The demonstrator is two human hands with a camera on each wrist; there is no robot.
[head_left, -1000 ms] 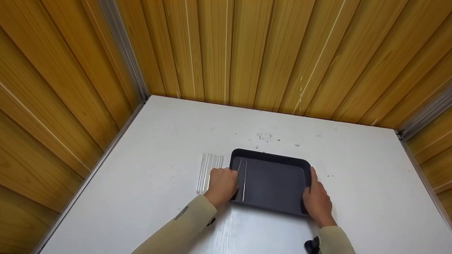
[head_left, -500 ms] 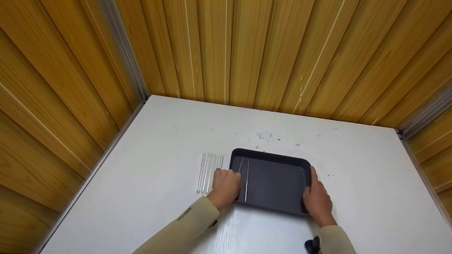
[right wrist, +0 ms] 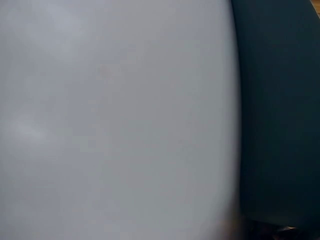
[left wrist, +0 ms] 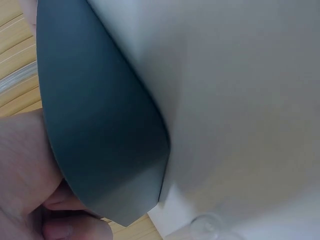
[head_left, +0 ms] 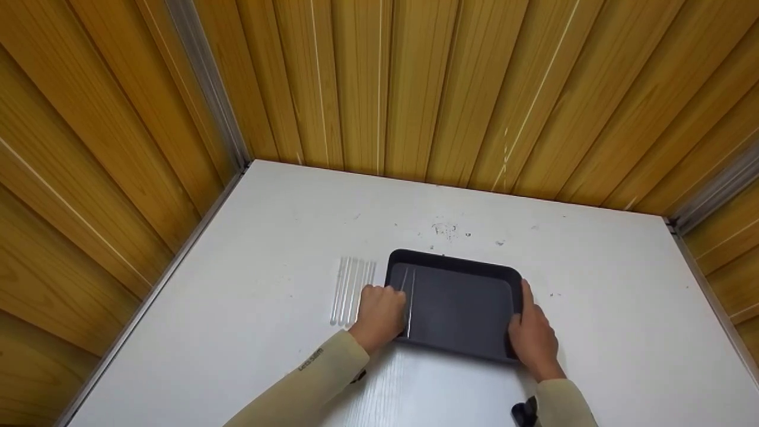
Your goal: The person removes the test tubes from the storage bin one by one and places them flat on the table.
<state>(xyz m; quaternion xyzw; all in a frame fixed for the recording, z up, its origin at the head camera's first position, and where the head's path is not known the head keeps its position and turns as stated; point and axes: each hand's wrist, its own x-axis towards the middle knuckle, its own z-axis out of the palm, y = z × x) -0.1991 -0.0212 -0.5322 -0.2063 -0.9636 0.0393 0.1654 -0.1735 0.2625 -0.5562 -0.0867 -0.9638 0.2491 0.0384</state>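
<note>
A dark grey rectangular tray (head_left: 462, 305) lies on the white table. My right hand (head_left: 533, 341) grips its right wall, thumb inside and fingers along the outside. My left hand (head_left: 379, 315) reaches over the left wall with curled fingers. Along that side inside the tray lies a clear test tube (head_left: 411, 308), partly hidden by the left hand, which seems to pinch it. Several more clear test tubes (head_left: 340, 296) form a row left of the tray. In the left wrist view the curled fingers (left wrist: 80, 227) show beside the tray wall (left wrist: 100, 115); their tips' contact is hidden.
Wood-patterned walls (head_left: 409, 89) with metal corner posts (head_left: 207, 83) enclose the back and sides. Small dark marks (head_left: 445, 230) spot the white table (head_left: 267, 237) behind the tray. White table fills most of the right wrist view.
My left hand has shifted slightly right, farther over the tray's left side. The bright line of the tube there shifted right, then slightly back. The tray and my right hand have stayed put.
</note>
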